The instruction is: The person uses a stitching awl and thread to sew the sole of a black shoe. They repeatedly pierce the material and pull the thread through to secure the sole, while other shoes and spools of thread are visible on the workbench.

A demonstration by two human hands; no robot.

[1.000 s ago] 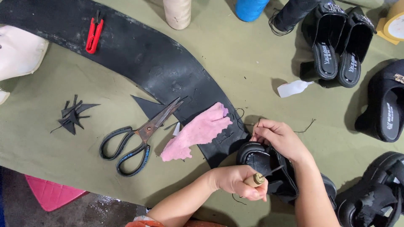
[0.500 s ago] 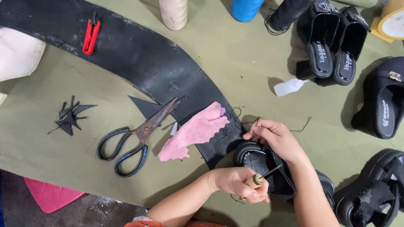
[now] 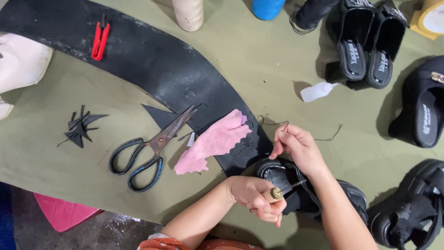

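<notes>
Head view: my left hand (image 3: 255, 198) is closed around a wooden-handled awl (image 3: 277, 193), its metal tip over the black sandal (image 3: 286, 183) just beyond my knuckles. My right hand (image 3: 297, 147) pinches a dark thread (image 3: 277, 124) above that sandal. Pink cloth scrap (image 3: 213, 141) and black-handled scissors (image 3: 150, 148) lie left of my fingers

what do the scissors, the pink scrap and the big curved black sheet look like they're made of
Scissors: metal blades, dull and brown-spotted like rust; dark loop handles, probably plastic-coated. Pink scrap: soft matte cloth or foam by its ragged, wavy edge. Curved black sheet: likely rubber or leather, matte, scuffed grey, with cleanly cut edges.
</notes>
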